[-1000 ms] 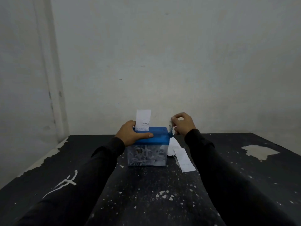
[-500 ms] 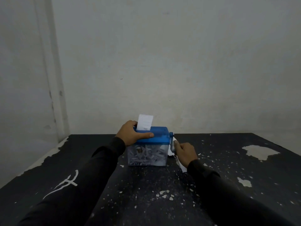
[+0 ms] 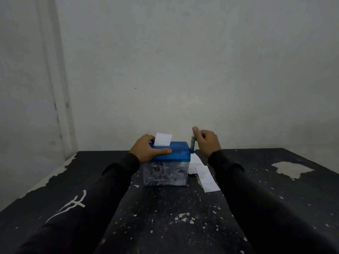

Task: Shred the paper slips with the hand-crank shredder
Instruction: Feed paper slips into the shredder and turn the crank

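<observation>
A small hand-crank shredder (image 3: 180, 154) with a blue lid and a clear bin full of white shreds (image 3: 165, 174) stands at the far middle of the black table. A short white paper slip (image 3: 162, 139) sticks up out of its slot. My left hand (image 3: 146, 150) grips the lid's left side, thumb across the front. My right hand (image 3: 207, 142) is closed on the crank handle (image 3: 192, 143), which points up at the shredder's right side. Loose white slips (image 3: 206, 176) lie on the table just right of the bin.
The black table (image 3: 165, 217) has chipped paint, with a large bare patch (image 3: 291, 168) at the right. A pale wall rises right behind the table's far edge, and another wall runs along the left edge.
My right hand has swung the crank from its low position back up to the top. The slip in the slot stands lower than it did one second ago.
</observation>
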